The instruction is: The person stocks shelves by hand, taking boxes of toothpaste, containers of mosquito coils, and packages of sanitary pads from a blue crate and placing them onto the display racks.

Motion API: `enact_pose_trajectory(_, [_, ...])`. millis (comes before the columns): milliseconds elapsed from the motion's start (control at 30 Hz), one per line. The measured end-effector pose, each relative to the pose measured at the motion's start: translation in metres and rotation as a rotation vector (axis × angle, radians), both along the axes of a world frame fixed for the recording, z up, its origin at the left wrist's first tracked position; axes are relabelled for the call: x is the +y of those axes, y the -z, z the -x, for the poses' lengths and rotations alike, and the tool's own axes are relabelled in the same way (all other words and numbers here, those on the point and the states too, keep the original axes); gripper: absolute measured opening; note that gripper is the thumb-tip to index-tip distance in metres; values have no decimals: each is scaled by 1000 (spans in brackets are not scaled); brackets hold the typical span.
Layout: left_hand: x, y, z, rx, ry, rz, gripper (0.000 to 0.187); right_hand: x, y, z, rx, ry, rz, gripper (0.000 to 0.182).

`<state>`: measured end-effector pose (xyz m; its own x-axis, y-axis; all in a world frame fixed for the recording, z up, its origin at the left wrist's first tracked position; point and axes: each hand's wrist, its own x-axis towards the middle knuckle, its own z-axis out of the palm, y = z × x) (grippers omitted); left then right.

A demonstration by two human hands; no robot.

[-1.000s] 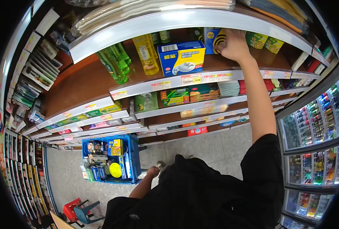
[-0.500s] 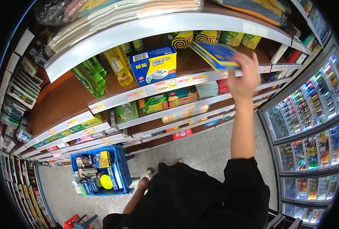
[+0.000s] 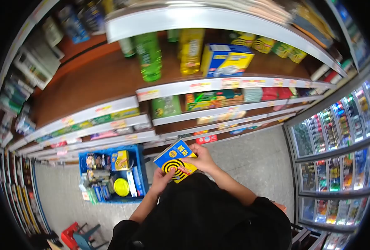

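Note:
A blue and yellow box (image 3: 172,156) with a black spiral printed on it is held in front of my body, below the shelves. My left hand (image 3: 163,178) grips its lower left edge, thumb on the front. On the right edge, my right hand (image 3: 203,159) has its thumb on the front face and its fingers partly behind. Up on the brown shelf (image 3: 89,89) stands a larger blue and yellow box (image 3: 226,61), beside a yellow bottle (image 3: 191,52) and a green bottle (image 3: 148,56).
On the floor at the left, a blue crate (image 3: 141,166) holds various packages and a round yellow item (image 3: 121,187). Red (image 3: 69,236) and teal stools (image 3: 87,238) stand at the lower left. Glass-fronted coolers (image 3: 339,162) line the right side.
The blue and yellow box has come down from the upper shelf to in front of my body with my right hand. My left hand has risen and taken hold of it. The view has shifted left.

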<state>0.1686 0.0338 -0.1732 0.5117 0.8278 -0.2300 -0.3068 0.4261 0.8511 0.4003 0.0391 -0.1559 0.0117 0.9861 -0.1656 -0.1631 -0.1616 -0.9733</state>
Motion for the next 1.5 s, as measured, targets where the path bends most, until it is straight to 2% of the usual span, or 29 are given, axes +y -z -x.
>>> enact_pose_trajectory(33, [-4, 9, 18, 103, -69, 57, 33, 5, 4, 20, -57, -63, 126, 37])
enact_pose_trajectory(67, [-7, 17, 33, 94, -159, 123, 31, 10, 35, 36, -275, -116, 121, 50])
enact_pose_trajectory(133, [-17, 35, 69, 13, -361, 255, 30, 3, 37, 74, -741, -119, -19, 68])
enact_pose_trajectory(167, [-20, 48, 91, -6, -452, 314, 30, 1, 32, 86, -795, -200, -19, 77])
enact_pose_trajectory(200, [-23, 63, 114, -29, -542, 368, 30, -1, 32, 100, -829, -211, -129, 73])
enact_pose_trajectory(267, [-24, 89, 159, -27, -686, 385, 29, -6, 29, 122, -759, -336, -65, 63])
enact_pose_trajectory(333, [-23, 103, 206, 215, -787, 435, 27, -13, 40, 137, -755, -461, -13, 56])
enact_pose_trajectory(400, [-8, 118, 232, 191, -991, 424, 25, -13, 44, 151, -738, -537, 8, 50])
enact_pose_trajectory(433, [3, 117, 243, 186, -1008, 440, 26, -14, 43, 158, -715, -560, 7, 48])
enact_pose_trajectory(567, [44, 176, 296, 277, -934, 579, 25, -15, 36, 177, -699, -579, -3, 43])
enact_pose_trajectory(667, [79, 219, 312, 68, -821, 710, 25, -14, 31, 181, -695, -555, -10, 41])
enact_pose_trajectory(700, [88, 243, 313, -28, -806, 693, 26, -14, 33, 180, -704, -545, -3, 41])
enact_pose_trajectory(800, [112, 296, 299, -49, -903, 572, 39, -20, 37, 175, -728, -509, 20, 40])
enact_pose_trajectory(900, [127, 337, 287, 462, -999, 707, 55, -25, 39, 167, -736, -455, 32, 41])
enact_pose_trajectory(1000, [136, 340, 285, 833, -900, 726, 66, -26, 43, 160, -711, -405, 59, 41])
enact_pose_trajectory(1033, [135, 329, 283, 605, -935, 661, 44, -27, 45, 158, -704, -385, 71, 42])
enact_pose_trajectory(1067, [133, 342, 290, 503, -831, 639, 65, -30, 46, 155, -700, -359, 86, 42])
enact_pose_trajectory(1100, [133, 393, 309, 438, -744, 588, 62, -30, 46, 152, -695, -335, 65, 42])
enact_pose_trajectory(1133, [120, 336, 291, 346, -813, 383, 62, -29, 43, 150, -700, -314, 56, 40])
enact_pose_trajectory(1167, [121, 373, 311, 332, -747, 476, 63, -26, 36, 148, -704, -296, 54, 38])
enact_pose_trajectory(1200, [124, 301, 298, 656, -737, 747, 62, -22, 29, 143, -706, -281, 51, 37])
enact_pose_trajectory(1233, [118, 307, 307, 527, -728, 712, 66, -16, 25, 134, -735, -208, -21, 35])
enact_pose_trajectory(1267, [122, 301, 315, 486, -724, 804, 66, -11, 19, 114, -772, -118, -94, 33])
enact_pose_trajectory(1300, [122, 290, 316, 563, -771, 796, 58, -2, 16, 102, -795, -57, -171, 31])
enact_pose_trajectory(1333, [122, 311, 331, 554, -825, 748, 48, 6, 8, 87, -844, 82, -256, 28])
enact_pose_trajectory(1367, [121, 293, 329, 696, -818, 693, 41, 15, -5, 70, -888, 220, -340, 24])
enact_pose_trajectory(1400, [117, 253, 300, 678, -1052, 553, 40, 27, -29, 51, -984, 323, -479, 23])
enact_pose_trajectory(1467, [115, 275, 299, 1071, -1231, 271, 38, 51, -82, 7, -1114, 509, -736, 22])
enact_pose_trajectory(1500, [111, 261, 286, 1062, -1192, 156, 36, 61, -104, -17, -1147, 591, -854, 23])
